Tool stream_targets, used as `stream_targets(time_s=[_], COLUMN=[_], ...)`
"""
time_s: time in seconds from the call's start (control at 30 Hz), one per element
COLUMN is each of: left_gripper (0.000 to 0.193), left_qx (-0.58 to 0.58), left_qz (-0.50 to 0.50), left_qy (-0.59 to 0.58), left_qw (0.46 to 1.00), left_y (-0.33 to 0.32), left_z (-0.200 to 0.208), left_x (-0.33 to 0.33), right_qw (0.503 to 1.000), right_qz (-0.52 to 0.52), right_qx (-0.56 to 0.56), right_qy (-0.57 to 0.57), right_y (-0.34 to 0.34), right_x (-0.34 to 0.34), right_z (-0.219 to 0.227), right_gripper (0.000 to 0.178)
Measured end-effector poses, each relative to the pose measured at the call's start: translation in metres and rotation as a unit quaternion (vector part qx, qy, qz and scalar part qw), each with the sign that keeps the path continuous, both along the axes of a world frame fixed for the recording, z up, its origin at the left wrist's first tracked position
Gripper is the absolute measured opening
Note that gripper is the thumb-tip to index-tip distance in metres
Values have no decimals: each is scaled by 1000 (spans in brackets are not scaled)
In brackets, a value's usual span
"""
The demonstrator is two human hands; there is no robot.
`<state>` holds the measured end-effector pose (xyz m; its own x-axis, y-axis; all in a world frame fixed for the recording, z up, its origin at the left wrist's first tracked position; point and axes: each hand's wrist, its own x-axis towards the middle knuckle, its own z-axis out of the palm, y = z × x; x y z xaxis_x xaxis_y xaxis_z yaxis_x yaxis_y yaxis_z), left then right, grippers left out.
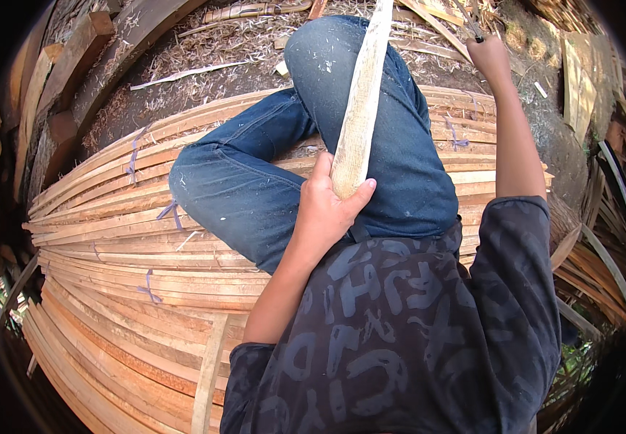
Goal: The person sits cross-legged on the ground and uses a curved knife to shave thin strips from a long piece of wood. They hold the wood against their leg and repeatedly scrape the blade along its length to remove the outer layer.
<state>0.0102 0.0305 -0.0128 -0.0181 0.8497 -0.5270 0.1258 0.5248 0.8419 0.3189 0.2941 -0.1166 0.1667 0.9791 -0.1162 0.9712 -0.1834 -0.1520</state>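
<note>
My left hand is wrapped round the near end of a pale wooden slat, with the thumb on its right edge. The slat rests across my raised knee, slanting up and out past the top of the picture. My right hand is stretched out far to the right, closed round a dark-handled tool. Thin greyish parts of this tool run up to the top edge, and its exact kind cannot be made out. A wide gap separates the tool from the slat.
I sit on bundles of sawn wooden strips, tied with purple string. Thick beams lie at the far left. Wood shavings litter the ground ahead. More loose strips are heaped on the right.
</note>
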Motion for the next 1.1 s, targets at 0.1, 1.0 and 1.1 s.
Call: stream_targets(time_s=[0.1, 1.0, 1.1], left_gripper=[37, 41, 41], left_qx=[-118, -90, -72], left_qz=[26, 31, 22], left_qy=[-109, -39, -20], left_qw=[987, 995, 997], left_y=[11, 12, 17], left_z=[19, 21, 21], left_x=[-1, 6, 14], right_qw=[996, 996, 987], right_qz=[41, 83, 150], right_qx=[6, 8, -36], right_qy=[79, 23, 43], right_y=[-62, -48, -110], right_x=[-51, -62, -94], right_z=[31, 44, 89], right_gripper=[34, 28, 23])
